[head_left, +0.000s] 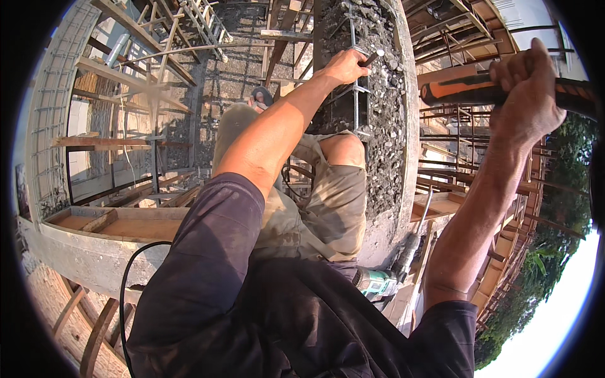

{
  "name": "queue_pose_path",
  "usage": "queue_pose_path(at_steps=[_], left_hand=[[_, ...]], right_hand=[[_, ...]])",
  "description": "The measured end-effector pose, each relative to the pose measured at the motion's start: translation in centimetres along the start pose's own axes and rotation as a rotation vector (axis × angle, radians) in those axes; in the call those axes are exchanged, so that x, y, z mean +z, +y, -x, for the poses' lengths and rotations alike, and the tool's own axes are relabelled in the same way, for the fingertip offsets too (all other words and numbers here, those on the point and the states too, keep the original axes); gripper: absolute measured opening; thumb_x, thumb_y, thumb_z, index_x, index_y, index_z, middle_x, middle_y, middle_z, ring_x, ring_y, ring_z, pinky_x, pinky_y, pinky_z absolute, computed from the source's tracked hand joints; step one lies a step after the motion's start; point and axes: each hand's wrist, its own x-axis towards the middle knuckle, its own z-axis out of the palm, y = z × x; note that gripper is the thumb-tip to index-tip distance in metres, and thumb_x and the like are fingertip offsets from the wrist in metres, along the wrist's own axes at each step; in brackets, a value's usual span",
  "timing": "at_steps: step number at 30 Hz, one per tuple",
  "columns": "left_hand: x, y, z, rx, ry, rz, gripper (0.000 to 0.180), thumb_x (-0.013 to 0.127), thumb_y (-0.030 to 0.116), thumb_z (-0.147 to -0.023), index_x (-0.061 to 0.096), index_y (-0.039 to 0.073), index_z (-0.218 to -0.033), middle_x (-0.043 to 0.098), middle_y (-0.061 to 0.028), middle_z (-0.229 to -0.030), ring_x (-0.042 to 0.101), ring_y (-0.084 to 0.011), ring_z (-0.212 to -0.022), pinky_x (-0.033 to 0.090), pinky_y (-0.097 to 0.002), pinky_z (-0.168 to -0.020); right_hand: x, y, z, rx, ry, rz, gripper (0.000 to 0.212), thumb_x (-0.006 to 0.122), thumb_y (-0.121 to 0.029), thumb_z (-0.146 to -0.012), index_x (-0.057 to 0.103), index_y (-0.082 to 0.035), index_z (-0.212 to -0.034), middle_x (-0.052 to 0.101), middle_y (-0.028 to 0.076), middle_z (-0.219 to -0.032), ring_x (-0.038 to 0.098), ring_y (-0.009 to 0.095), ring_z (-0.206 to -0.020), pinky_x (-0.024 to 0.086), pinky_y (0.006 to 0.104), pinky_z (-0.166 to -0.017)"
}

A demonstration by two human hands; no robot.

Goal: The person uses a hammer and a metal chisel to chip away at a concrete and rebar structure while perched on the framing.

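Observation:
My left hand (345, 67) is closed around a short dark chisel (370, 60), held over the rough, broken top of a concrete beam (386, 126). Thin steel rebar (355, 94) runs along the beam's left side, just under that hand. Raised at the right, my right hand (526, 91) grips the black and orange handle of a hammer (463, 90). The hammer's head is not visible; its handle runs out toward the right rim. Between the two hands there is a wide gap.
A green and grey power drill (376, 281) lies by my right hip. Timber formwork (120, 223) and wooden props stand below on the left, with a rebar mesh (50, 126) beyond. A black cable (129, 271) loops beside my left arm. More scaffolding (466, 126) fills the right side.

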Motion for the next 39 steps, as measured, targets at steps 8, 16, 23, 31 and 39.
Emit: queue_pose_path(at_steps=[8,16,23,31,39], left_hand=[[0.6,-0.3,0.6,-0.052,-0.004,0.068,0.027,0.075,0.028,-0.087,0.075,0.014,-0.109,0.074,-0.0101,-0.108,0.067,-0.0199,-0.105,0.049,-0.0354,-0.094],[1.5,-0.3,0.0,-0.004,0.003,0.061,0.022,0.076,0.025,-0.087,0.076,0.012,-0.105,0.075,-0.0055,-0.095,0.068,-0.0165,-0.088,0.051,-0.0329,-0.081],[2.0,1.1,0.2,-0.067,-0.056,0.02,0.027,0.075,0.028,-0.087,0.075,0.012,-0.108,0.075,-0.0088,-0.101,0.069,-0.0196,-0.094,0.051,-0.0352,-0.085],[1.5,-1.1,0.5,-0.093,0.091,0.033,0.024,0.075,0.029,-0.085,0.075,0.014,-0.103,0.074,-0.0086,-0.093,0.07,-0.0205,-0.089,0.052,-0.0365,-0.081],[0.6,-2.1,0.4,-0.053,0.043,0.035,0.026,0.078,0.024,-0.084,0.076,0.012,-0.106,0.076,-0.0088,-0.098,0.071,-0.0184,-0.091,0.053,-0.0337,-0.082]], right_hand=[[-5.5,6.8,10.9,0.995,-0.415,0.731,0.023,0.069,-0.019,-0.087,0.059,0.002,-0.084,0.051,0.002,-0.058,0.049,0.011,-0.049,0.041,0.0269,-0.048],[-3.7,-2.1,-3.5,0.154,-0.167,0.092,0.026,0.068,-0.016,-0.092,0.057,-0.004,-0.072,0.048,0.0,-0.059,0.045,0.01,-0.048,0.037,0.0236,-0.047],[-9.0,15.8,10.5,0.972,-0.567,0.853,0.033,0.062,-0.024,-0.084,0.059,0.004,-0.068,0.051,0.009,-0.054,0.051,0.022,-0.05,0.045,0.0407,-0.055],[-2.4,0.3,5.5,0.787,-0.241,0.404,0.032,0.071,-0.022,-0.091,0.047,-0.012,-0.073,0.039,-0.006,-0.057,0.036,0.003,-0.042,0.029,0.0223,-0.038],[0.3,1.2,0.7,-0.056,-0.158,0.11,0.023,0.061,-0.017,-0.09,0.054,-0.007,-0.071,0.048,0.001,-0.056,0.047,0.011,-0.044,0.037,0.0292,-0.039]])
